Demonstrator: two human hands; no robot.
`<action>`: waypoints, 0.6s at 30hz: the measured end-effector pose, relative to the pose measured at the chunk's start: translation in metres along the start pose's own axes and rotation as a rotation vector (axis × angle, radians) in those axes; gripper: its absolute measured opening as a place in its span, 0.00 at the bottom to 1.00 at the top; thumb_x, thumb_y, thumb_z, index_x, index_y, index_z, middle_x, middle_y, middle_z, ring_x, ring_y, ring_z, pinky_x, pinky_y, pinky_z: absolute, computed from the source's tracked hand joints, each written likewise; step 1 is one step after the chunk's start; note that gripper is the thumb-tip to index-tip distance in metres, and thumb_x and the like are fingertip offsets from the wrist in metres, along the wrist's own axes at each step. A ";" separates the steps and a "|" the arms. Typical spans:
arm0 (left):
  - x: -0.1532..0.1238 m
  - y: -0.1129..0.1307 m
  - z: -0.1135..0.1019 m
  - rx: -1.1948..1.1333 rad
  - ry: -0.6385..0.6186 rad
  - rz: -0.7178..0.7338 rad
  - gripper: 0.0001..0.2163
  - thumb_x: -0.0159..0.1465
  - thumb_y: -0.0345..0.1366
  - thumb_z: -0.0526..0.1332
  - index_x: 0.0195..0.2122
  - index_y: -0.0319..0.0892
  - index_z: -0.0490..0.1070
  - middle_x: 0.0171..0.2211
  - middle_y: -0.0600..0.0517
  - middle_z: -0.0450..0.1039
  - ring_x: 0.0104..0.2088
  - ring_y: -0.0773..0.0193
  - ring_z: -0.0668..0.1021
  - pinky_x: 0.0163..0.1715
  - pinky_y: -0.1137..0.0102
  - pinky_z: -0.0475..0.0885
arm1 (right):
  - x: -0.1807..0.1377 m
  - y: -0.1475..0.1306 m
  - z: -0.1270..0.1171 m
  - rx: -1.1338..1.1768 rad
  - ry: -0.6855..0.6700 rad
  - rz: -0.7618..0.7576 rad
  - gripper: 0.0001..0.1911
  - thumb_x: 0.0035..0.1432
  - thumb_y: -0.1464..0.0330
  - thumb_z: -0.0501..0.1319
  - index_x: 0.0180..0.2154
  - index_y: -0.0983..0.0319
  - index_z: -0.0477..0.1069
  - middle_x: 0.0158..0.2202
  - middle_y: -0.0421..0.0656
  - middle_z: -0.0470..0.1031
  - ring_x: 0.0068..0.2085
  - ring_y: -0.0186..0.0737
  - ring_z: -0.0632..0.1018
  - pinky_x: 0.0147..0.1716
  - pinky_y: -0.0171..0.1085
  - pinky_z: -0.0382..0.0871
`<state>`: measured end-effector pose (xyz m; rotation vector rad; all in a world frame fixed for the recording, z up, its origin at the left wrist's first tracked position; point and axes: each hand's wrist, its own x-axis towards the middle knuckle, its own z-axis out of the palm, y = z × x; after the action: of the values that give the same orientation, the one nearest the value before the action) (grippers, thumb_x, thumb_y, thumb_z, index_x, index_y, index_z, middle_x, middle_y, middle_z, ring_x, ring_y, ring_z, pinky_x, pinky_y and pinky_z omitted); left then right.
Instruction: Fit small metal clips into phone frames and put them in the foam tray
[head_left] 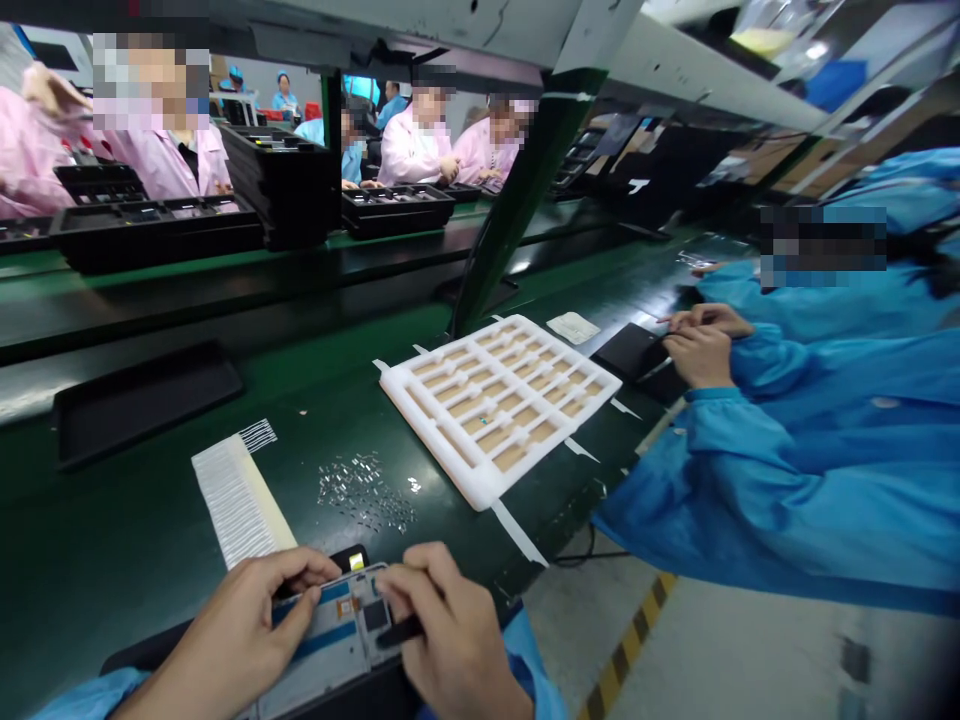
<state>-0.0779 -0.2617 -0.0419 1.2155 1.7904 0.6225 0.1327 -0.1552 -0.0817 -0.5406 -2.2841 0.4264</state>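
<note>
My left hand (240,630) rests on the left side of an opened phone body (341,640), fingers curled over its upper edge, steadying it. My right hand (450,640) is closed in a pinch on a thin black tool (397,632) whose tip lies on the phone's inner board. The phone sits in a black holder at the near edge of the green bench. Just beyond it lie a scatter of tiny clear parts (364,490) and a white strip of small pieces (238,500).
A white compartment tray (499,405) with tan parts sits at mid-bench. A black tray (142,400) lies at left. A co-worker in a blue coat (795,440) works at right. Stacked black trays (277,185) and people in pink coats are across the conveyor.
</note>
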 end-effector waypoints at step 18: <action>-0.004 -0.001 -0.002 -0.010 0.016 0.051 0.15 0.74 0.45 0.58 0.54 0.54 0.82 0.51 0.51 0.85 0.51 0.55 0.85 0.52 0.69 0.78 | 0.029 0.000 -0.002 0.470 -0.258 0.282 0.10 0.63 0.75 0.65 0.41 0.57 0.84 0.39 0.41 0.74 0.37 0.39 0.80 0.37 0.35 0.73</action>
<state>-0.0795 -0.2656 -0.0405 1.2556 1.7718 0.6713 0.1154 -0.1404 -0.0629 -0.5891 -2.2392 1.1955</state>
